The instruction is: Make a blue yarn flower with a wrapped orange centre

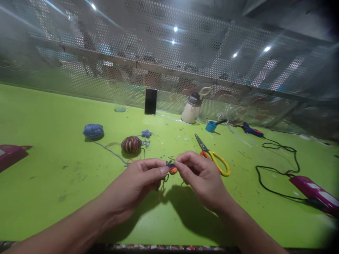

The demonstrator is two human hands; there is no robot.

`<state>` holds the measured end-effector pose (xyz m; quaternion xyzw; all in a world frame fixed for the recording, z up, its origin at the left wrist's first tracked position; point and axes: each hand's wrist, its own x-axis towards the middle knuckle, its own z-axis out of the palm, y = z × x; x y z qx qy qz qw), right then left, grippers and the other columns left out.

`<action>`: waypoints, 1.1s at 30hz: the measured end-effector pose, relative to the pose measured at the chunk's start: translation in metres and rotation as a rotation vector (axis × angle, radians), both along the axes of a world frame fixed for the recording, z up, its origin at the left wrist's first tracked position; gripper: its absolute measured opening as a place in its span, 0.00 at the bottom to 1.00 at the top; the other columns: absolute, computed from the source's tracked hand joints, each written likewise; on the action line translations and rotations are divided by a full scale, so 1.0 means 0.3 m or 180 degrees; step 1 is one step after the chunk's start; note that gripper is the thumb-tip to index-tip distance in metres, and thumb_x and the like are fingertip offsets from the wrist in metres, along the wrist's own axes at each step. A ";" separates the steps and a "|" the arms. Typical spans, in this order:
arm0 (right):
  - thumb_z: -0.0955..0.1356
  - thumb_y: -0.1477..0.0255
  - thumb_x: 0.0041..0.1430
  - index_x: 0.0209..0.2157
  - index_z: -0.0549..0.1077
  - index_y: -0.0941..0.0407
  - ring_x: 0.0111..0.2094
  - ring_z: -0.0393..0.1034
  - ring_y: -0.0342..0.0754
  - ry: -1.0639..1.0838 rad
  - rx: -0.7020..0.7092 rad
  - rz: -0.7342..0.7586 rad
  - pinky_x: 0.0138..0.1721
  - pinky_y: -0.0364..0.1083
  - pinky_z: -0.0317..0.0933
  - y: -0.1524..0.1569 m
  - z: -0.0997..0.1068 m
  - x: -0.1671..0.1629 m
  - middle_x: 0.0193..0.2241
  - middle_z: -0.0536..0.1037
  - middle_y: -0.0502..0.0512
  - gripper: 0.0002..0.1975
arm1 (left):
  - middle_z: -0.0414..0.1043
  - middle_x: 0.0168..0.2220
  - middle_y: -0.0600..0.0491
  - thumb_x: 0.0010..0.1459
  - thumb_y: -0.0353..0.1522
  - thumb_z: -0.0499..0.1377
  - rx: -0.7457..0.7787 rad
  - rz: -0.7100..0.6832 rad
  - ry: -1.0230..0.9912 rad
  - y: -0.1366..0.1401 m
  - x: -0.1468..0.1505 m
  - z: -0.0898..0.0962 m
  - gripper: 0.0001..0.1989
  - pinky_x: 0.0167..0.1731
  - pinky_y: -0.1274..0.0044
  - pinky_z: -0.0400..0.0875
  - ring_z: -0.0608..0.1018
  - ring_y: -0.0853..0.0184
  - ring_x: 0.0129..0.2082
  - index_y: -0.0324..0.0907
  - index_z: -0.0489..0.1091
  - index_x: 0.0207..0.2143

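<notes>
A small multicoloured crochet piece (173, 170) in red, orange and dark blue is pinched by my left hand (144, 173), thumb over the fingers. Loose yarn ends dangle below it. My right hand (200, 173) is closed at the piece's right edge, and a thin tip like a crochet hook (171, 158) pokes out from its fingers; the rest is hidden. Behind my left hand rests a striped multicoloured yarn ball (131, 144), beside a small blue crocheted flower (146, 133). A blue-grey yarn ball (93, 131) lies farther left, its strand trailing toward my left hand.
Yellow-and-red-handled scissors (221, 163) lie just beyond my right hand. At the back stand a phone (150, 101), a bottle (191, 111) and a clear cup (120, 108). To the right are a blue tape roll (211, 126), a blue glue gun (253, 130), a black cord and a purple box (315, 190).
</notes>
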<state>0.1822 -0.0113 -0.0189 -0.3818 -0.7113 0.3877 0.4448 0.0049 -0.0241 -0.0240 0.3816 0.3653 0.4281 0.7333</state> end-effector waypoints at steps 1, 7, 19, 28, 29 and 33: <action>0.67 0.70 0.62 0.31 0.70 0.58 0.21 0.58 0.39 -0.0076 0.0201 -0.0048 0.22 0.41 0.52 -0.002 -0.003 -0.001 0.21 0.68 0.47 0.07 | 0.69 0.28 0.54 0.49 0.35 0.70 -0.0020 0.0036 -0.0012 -0.001 0.003 0.000 0.09 0.29 0.80 0.56 0.63 0.73 0.28 0.38 0.78 0.30; 0.65 0.72 0.64 0.32 0.69 0.58 0.21 0.58 0.39 -0.0134 0.0282 0.0108 0.22 0.40 0.53 -0.010 -0.001 -0.005 0.21 0.66 0.45 0.06 | 0.70 0.31 0.53 0.53 0.33 0.67 -0.0126 -0.0184 -0.0360 -0.015 0.004 0.000 0.08 0.32 0.81 0.60 0.67 0.72 0.30 0.37 0.76 0.33; 0.65 0.72 0.63 0.30 0.68 0.57 0.20 0.56 0.39 0.0122 0.0014 0.0033 0.21 0.41 0.52 -0.040 0.007 -0.035 0.20 0.65 0.45 0.07 | 0.65 0.27 0.54 0.51 0.31 0.67 -0.0277 -0.0306 -0.0678 -0.022 -0.007 -0.004 0.08 0.23 0.83 0.57 0.62 0.75 0.24 0.35 0.75 0.32; 0.66 0.69 0.62 0.30 0.67 0.57 0.20 0.55 0.39 0.0269 -0.0316 -0.0035 0.21 0.41 0.50 -0.022 -0.009 -0.044 0.20 0.64 0.45 0.08 | 0.53 0.21 0.60 0.55 0.30 0.65 -0.0279 -0.0136 -0.0547 -0.013 -0.003 -0.012 0.05 0.19 0.85 0.49 0.52 0.78 0.19 0.36 0.75 0.31; 0.66 0.68 0.62 0.30 0.67 0.57 0.20 0.55 0.39 0.0316 -0.0346 -0.0012 0.21 0.41 0.50 -0.020 -0.009 -0.045 0.20 0.63 0.45 0.08 | 0.54 0.21 0.60 0.54 0.30 0.66 -0.0274 -0.0100 -0.0482 -0.012 -0.003 -0.010 0.05 0.18 0.84 0.47 0.52 0.78 0.20 0.35 0.75 0.31; 0.67 0.67 0.62 0.30 0.68 0.57 0.20 0.56 0.39 0.0436 -0.0416 0.0061 0.21 0.41 0.50 -0.019 -0.004 -0.044 0.19 0.63 0.45 0.09 | 0.54 0.23 0.59 0.53 0.30 0.66 -0.0337 0.0092 -0.0269 -0.014 -0.003 -0.002 0.07 0.18 0.84 0.45 0.50 0.76 0.21 0.35 0.74 0.28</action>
